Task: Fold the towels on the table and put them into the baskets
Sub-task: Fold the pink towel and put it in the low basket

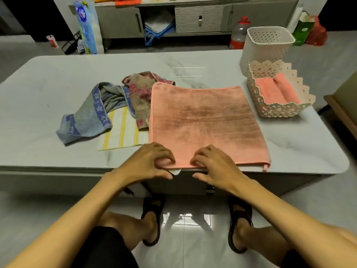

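A pink towel lies spread flat on the grey table, its near edge at the table's front. My left hand and my right hand pinch that near edge side by side, fingers curled on the cloth. To the left lie a crumpled blue-grey towel, a yellow-striped cloth and a brown-and-red towel. A low lace-patterned basket at the right holds two rolled pink towels. Behind it stands a taller perforated white basket.
Beyond the table stands a grey cabinet, with a red-capped bottle on the floor, a blue-white package and bags. My sandalled feet are on the tiled floor under the table's front edge.
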Demonstrator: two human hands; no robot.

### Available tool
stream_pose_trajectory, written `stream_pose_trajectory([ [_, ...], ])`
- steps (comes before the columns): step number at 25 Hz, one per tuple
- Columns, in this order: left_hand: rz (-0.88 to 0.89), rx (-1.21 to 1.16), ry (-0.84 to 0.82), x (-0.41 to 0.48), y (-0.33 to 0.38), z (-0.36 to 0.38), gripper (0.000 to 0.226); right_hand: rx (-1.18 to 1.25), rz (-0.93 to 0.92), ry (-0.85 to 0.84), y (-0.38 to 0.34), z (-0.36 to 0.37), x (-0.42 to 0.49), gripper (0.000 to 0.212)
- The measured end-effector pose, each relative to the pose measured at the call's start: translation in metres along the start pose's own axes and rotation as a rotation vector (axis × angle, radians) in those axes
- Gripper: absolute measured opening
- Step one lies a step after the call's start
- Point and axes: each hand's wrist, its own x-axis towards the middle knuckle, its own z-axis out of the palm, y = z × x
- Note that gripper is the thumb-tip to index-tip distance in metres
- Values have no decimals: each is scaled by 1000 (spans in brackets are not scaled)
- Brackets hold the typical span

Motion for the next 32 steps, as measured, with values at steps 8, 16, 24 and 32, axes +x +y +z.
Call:
stream_pose_trajectory([
  [8, -39, 7, 174, 14, -17, -2, 21, 248, 292, 195, 2, -2, 25, 12],
  [16, -275, -507, 267, 32, -22, -6, 7, 15, -224, 251, -25, 13, 22, 30],
  [24, -219, -577, 391, 26, -18, -5, 11, 384, 210, 328, -31, 28, 40, 22],
  [32, -151, -500, 518, 21, -18, -4, 12, -20, 147, 285, -36, 35, 38, 16],
])
